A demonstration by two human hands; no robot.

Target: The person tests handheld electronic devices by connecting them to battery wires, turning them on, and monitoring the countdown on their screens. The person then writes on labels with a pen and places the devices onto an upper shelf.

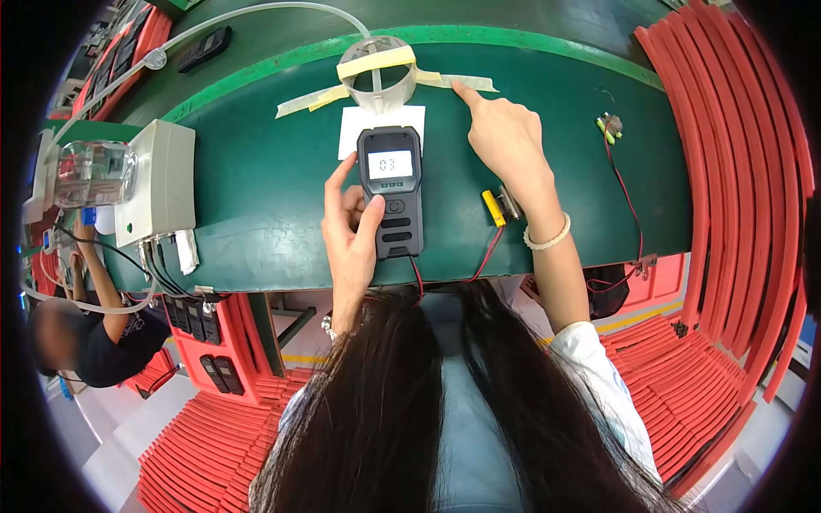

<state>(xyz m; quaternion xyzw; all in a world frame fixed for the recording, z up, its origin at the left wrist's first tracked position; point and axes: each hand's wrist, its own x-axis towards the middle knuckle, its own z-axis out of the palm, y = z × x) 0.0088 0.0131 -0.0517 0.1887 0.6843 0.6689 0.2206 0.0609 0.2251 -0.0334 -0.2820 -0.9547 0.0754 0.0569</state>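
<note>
My left hand [351,235] is wrapped round a black handheld meter [395,224], its thumb on the front beside the round button. The meter's lit screen reads what looks like 03, and its top end lies over a white paper sheet [349,130]. Just beyond the meter stands a clear round cup [376,96], held to the bench by strips of yellowish tape, with a tube running into its top. My right hand [506,137] points with its index finger, which touches the right tape strip [470,83]; the other fingers are curled, and I see nothing in them.
A yellow connector [493,208] with red-black wire lies near my right wrist. Further right is a small wired part [611,127]. A pale box [162,179] and clear jar [96,173] stand left. Red trays [718,171] are stacked right. Another person [103,342] sits at far left.
</note>
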